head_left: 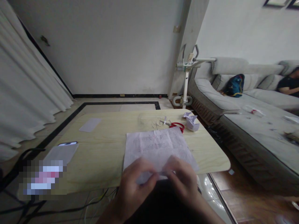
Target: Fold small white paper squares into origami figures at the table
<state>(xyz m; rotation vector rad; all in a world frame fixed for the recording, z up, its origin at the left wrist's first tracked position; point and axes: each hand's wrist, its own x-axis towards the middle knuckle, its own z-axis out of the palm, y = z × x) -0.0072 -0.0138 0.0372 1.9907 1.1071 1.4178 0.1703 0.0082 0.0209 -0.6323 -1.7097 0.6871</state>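
A sheet of paper [155,146] with printing on it and crease lines lies over the near side of the wooden table. Its near edge is between my two hands. My left hand [137,177] is closed at that edge, thumb and fingers pinching. Just to its right, my right hand [183,179] pinches the same edge, slightly blurred. Beyond the sheet lie red-handled scissors [177,126], partly covered by its far edge. Thin pale scraps [156,125] are beside the blades. Crumpled paper [192,123] sits to the right of the scissors.
The pale wooden table [98,161] has rounded corners. On its left are a small paper piece [90,124], a phone [67,143] and a pixelated patch. Cables hang below the left edge. A grey sofa [252,133] stands at the right, with a person [291,84] at its far end.
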